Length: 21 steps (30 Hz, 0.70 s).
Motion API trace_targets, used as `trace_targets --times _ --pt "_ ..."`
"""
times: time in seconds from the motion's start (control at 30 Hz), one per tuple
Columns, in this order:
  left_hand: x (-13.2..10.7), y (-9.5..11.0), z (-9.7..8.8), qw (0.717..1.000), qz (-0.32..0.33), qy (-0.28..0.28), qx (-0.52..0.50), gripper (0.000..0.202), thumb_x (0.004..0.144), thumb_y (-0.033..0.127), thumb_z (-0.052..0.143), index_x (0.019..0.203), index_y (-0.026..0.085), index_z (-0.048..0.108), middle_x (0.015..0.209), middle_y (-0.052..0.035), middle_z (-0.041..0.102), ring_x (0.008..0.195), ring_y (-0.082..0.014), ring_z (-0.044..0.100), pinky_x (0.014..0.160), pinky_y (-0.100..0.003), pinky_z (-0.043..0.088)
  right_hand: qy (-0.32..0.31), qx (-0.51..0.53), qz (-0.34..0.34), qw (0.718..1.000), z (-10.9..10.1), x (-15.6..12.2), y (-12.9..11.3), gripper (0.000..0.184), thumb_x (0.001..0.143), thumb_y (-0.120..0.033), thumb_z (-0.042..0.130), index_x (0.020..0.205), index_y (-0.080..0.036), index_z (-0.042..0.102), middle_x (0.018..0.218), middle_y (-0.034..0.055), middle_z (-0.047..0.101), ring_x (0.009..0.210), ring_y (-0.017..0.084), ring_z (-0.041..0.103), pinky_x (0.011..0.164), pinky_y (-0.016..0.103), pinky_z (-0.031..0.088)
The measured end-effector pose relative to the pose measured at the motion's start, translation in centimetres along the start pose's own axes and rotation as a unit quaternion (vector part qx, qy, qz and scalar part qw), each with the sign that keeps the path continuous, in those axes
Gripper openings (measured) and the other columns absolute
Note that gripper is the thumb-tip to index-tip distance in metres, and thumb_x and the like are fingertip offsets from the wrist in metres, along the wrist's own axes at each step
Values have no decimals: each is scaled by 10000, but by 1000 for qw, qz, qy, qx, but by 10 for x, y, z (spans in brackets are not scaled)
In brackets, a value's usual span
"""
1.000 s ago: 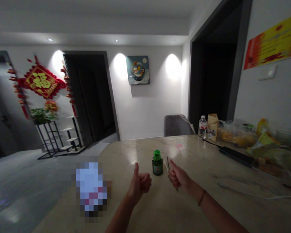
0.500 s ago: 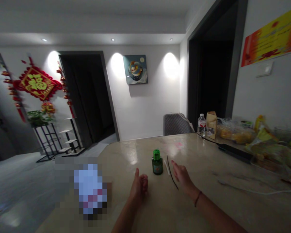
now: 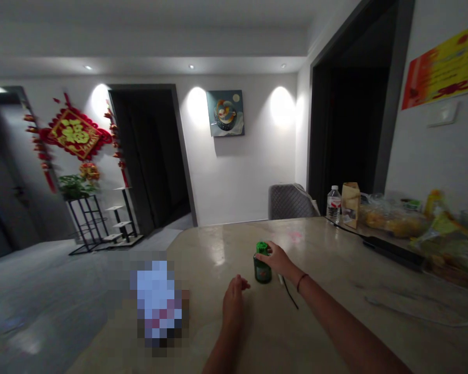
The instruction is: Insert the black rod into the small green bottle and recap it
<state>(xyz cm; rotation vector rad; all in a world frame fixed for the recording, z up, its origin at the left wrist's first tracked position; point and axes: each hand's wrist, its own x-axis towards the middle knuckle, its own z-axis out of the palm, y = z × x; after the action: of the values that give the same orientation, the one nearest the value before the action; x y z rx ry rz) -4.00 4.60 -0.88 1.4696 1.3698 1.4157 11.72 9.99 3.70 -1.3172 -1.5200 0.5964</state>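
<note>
A small dark green bottle (image 3: 262,271) with a bright green cap stands upright on the beige table (image 3: 327,270). My right hand (image 3: 277,259) is at the bottle's top, its fingers closed round the green cap. My left hand (image 3: 234,296) rests on the table a little left of and nearer than the bottle, fingers loosely curled, holding nothing. A thin black stick (image 3: 290,295) and a short white one lie on the table just right of the bottle, under my right wrist.
Along the wall at right stand a water bottle (image 3: 333,204), a brown paper bag (image 3: 351,204), plastic bags of food (image 3: 398,221) and a black flat object (image 3: 393,252). A white cable (image 3: 413,311) lies near right. A grey chair (image 3: 290,201) stands behind the table.
My right hand let go of the thin sticks, which now lie on the table, and moved left onto the bottle's cap. My left hand dropped its thumbs-up and lowered to the table.
</note>
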Motion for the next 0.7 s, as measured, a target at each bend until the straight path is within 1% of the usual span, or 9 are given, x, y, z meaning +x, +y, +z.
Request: trace_targets --times 0.1,0.17,0.2,0.23,0.3,0.4,0.5,0.6,0.7 --pt "-2 3 0 999 12 -9 40 445 766 554 349 862 170 552 925 -77 632 934 -213 574 854 -350 413 24 -28 30 999 11 -8 -6 361 639 -348 616 936 -150 560 890 77 638 815 184 585 734 291 449" --pt "-4 3 1 999 10 -7 39 393 783 466 373 991 165 517 1053 -89 601 1018 -200 547 901 -341 392 32 -33 38 998 14 -18 -10 374 635 -350 621 945 -149 562 894 81 641 817 185 588 726 284 448" --pt "-5 3 2 999 7 -21 33 362 795 405 364 1026 161 500 1097 -95 585 1043 -191 536 911 -333 387 30 -35 38 998 14 -22 -12 370 631 -353 625 935 -149 566 893 82 642 811 183 589 717 279 449" --pt "-6 2 2 999 7 -32 28 335 793 326 359 1052 156 485 1113 -101 578 1052 -181 531 917 -326 382 25 -37 37 998 13 -26 -14 360 627 -356 629 918 -151 570 890 81 644 801 181 591 705 275 449" --pt "-6 -1 2 998 -1 -49 45 362 724 195 407 1077 150 470 1137 -108 569 1069 -182 517 928 -325 370 15 -50 34 998 9 -32 -18 335 614 -360 644 872 -157 578 872 75 649 776 176 595 677 266 447" --pt "-6 -4 2 996 -3 -67 67 462 647 120 437 1107 154 461 1164 -103 557 1102 -190 493 948 -325 350 7 -80 31 996 -1 -36 -23 313 596 -359 665 829 -166 588 832 65 657 739 171 599 637 255 440" --pt "-7 -2 1 995 -2 -81 53 476 696 171 436 1172 158 432 1212 -103 528 1142 -193 466 971 -330 331 7 -102 32 994 -8 -37 -26 301 585 -363 675 804 -171 599 806 60 663 725 173 601 620 251 435" --pt "-10 4 3 996 7 -87 25 488 790 345 407 1239 155 385 1255 -122 493 1162 -210 454 979 -355 330 8 -111 33 993 -12 -37 -30 317 577 -389 673 787 -161 606 810 64 665 735 180 602 624 252 433" --pt "-15 9 9 994 50 -85 38 639 737 445 510 1279 153 342 1298 -130 450 1195 -233 422 994 -363 321 0 -119 31 992 -15 -38 -38 335 581 -417 664 777 -152 606 785 63 661 718 177 598 610 245 417"
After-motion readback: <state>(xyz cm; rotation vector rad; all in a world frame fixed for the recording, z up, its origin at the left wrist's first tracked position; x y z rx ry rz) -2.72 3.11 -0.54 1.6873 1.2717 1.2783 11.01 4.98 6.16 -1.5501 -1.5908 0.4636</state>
